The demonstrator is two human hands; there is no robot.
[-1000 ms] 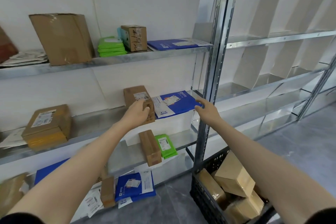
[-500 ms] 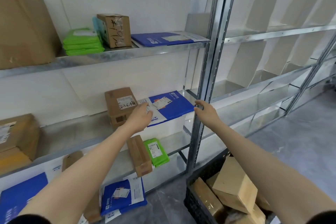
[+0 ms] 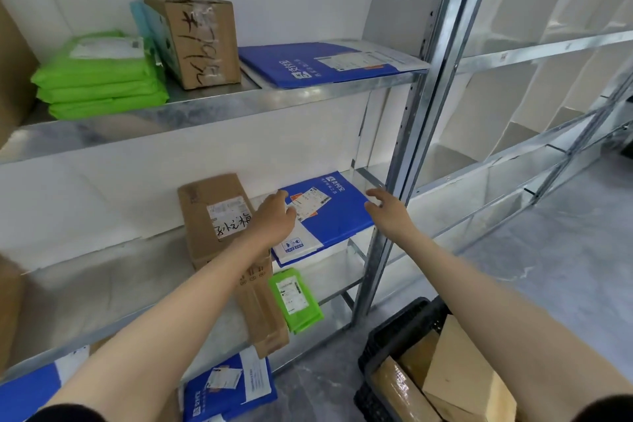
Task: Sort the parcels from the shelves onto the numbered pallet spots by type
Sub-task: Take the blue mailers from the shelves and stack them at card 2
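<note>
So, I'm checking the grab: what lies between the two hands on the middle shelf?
The blue mailer lies between the left hand and the right hand, as the head view shows.

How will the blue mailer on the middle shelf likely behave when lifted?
The blue mailer lies thin and flat, so it is probably light and may sag if held by one edge. Its smooth, plastic-looking skin may be slippery, so a pinch at each side seems safer.

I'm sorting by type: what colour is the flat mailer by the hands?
It is a blue flat mailer, white at its near end; head view.
</note>
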